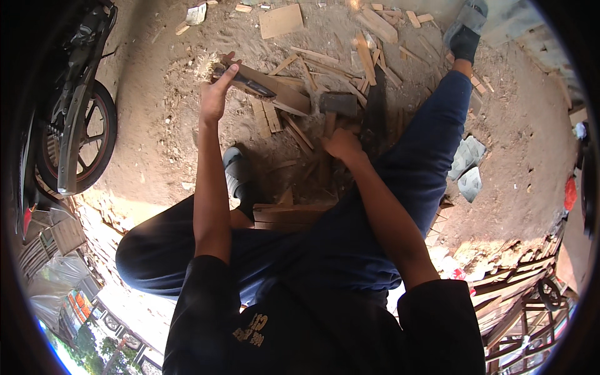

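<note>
At the far left a motorcycle point(78, 125) is standing on the dirt floor point(150, 119). Next, the left hand is closing its fingers point(220, 90) around a dark hand tool point(255, 87) with a pale, frayed tuft point(206, 67) at its outer end; its exact kind is staying unclear. Just beside the tool, a thick wooden block point(290, 99) is lying slantwise, looking unsplit, though whether the hand is also supporting it I cannot tell. Between the legs, a wooden stack point(284, 215) is sitting low. Near the middle, the right hand point(344, 145) is curling around the handle of a hammer point(338, 104), whose dark head is resting apart from the tool. Around and beyond it, wooden strips point(365, 59) are lying scattered, suggesting that a fair amount of cutting is done; the block is apparently remaining uncut, and how much is left overall I cannot judge. Farther right, grey flat pieces point(469, 162) are lying beside the leg.
</note>
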Demonstrator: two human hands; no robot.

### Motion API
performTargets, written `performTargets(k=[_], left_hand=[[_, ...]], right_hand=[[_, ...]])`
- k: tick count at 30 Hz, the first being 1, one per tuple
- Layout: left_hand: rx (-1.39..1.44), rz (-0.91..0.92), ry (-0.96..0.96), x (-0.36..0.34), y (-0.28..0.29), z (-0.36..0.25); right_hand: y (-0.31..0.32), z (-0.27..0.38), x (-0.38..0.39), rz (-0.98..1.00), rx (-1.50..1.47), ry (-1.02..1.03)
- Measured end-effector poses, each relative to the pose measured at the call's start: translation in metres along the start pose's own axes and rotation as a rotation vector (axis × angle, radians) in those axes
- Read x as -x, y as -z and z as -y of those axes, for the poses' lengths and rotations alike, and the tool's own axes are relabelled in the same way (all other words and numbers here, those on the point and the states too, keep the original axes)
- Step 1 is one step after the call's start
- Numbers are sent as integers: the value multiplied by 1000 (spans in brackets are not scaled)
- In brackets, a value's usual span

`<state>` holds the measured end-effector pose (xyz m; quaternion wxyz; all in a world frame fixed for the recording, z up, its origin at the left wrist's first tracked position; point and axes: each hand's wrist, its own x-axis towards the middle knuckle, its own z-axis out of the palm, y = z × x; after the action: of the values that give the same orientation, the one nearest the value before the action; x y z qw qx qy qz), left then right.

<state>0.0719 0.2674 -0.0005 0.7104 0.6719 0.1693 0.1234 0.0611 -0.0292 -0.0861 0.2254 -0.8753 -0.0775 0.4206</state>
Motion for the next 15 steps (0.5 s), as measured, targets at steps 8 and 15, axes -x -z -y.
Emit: performTargets(k=[8, 15], left_hand=[[-304, 361, -54, 16, -69, -33], [-317, 523, -37, 31, -107, -56]], right_hand=[[105, 94, 81, -558, -720, 650], [121, 89, 88, -788, -424, 725]])
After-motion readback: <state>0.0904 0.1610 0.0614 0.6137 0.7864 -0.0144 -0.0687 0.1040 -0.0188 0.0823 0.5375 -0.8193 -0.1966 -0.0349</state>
